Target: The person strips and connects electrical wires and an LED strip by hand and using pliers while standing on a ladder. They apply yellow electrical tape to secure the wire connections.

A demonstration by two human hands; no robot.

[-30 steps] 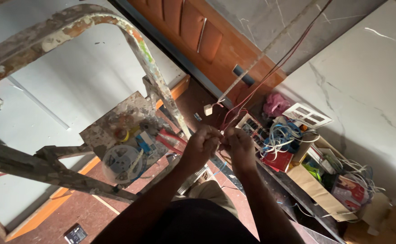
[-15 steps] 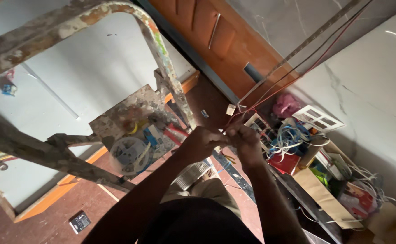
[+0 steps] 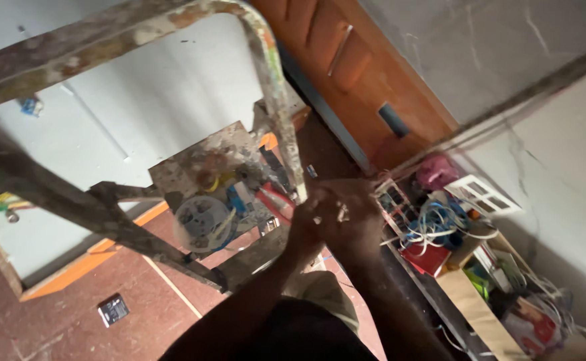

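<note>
Down at the lower right, a long open cardboard box (image 3: 468,302) lies on the floor by the wall. A red-and-white packet (image 3: 532,327) sits at its near end, a flat red package (image 3: 427,257) at its far end. On the floor lower left lies a small dark square pack (image 3: 113,309).

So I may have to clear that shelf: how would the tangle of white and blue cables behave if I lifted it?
The cable tangle looks loosely looped, so it would probably sag and flop. Strands spill over the red box, so it may snag and drag neighbouring things. It is likely light for its bulk.
</note>
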